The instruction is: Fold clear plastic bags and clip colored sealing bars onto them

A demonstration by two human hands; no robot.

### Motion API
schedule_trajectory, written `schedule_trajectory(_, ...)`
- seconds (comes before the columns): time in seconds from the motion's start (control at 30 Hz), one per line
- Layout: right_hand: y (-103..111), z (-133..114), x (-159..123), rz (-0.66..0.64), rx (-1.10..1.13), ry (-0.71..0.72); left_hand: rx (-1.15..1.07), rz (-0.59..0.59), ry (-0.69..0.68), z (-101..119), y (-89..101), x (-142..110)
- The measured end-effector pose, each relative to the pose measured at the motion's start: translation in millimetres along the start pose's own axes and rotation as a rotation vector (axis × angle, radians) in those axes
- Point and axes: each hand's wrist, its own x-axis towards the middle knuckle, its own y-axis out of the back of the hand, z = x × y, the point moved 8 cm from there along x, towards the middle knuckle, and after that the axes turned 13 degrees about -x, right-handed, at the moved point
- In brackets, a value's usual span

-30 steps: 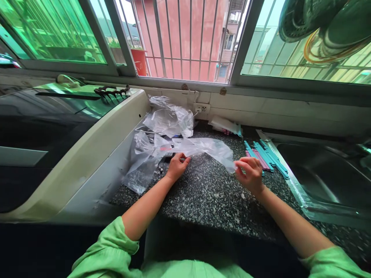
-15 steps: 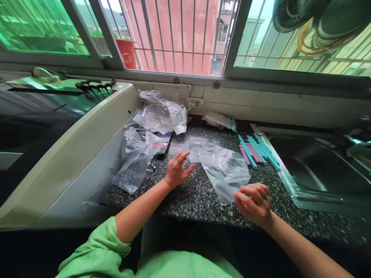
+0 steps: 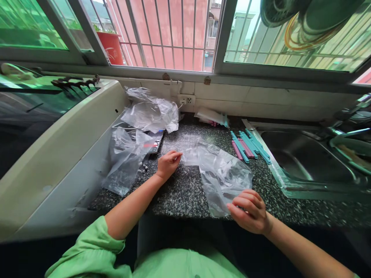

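A clear plastic bag (image 3: 224,172) lies crumpled on the speckled stone counter between my hands. A smaller, flatter clear piece (image 3: 190,155) reaches from it toward the left. My left hand (image 3: 168,165) is closed in a pinch on the near-left edge of this clear plastic. At the bag's near right corner, my right hand (image 3: 249,210) has its thumb and fingers drawn together on the film. Right of the bag lie several teal strips (image 3: 255,144) and pink strips (image 3: 245,147), side by side.
More crumpled plastic bags (image 3: 153,114) lie at the left, partly over a phone (image 3: 156,141). Small shiny bits (image 3: 143,168) sit near them. A packet with pink and teal pieces (image 3: 211,116) rests by the wall below a socket (image 3: 188,100). A steel sink (image 3: 307,158) borders the right.
My left hand's fingers have gone from spread to pinched on the plastic. The bag is spread a little nearer to me, its corner still at my right hand. The view has shifted slightly right.
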Motion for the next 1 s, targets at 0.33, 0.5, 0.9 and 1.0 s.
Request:
schedule_trajectory(0.33,35,46,-41,-0.020,-0.088,-0.300,0.003,0.268,-0.199,2,57.8,13)
schedule_trajectory(0.5,47,84,-78,0.044,-0.163,-0.663,0.056,0.373,-0.337,16,92.7,-4)
schedule_trajectory(0.9,31,133,-127,-0.154,0.324,-1.007,0.220,-0.228,-0.667,94,130.0,-131)
schedule_trajectory(1.0,4,145,-131,-0.459,0.433,-1.066,0.123,-0.251,-0.494,77,124.1,-138)
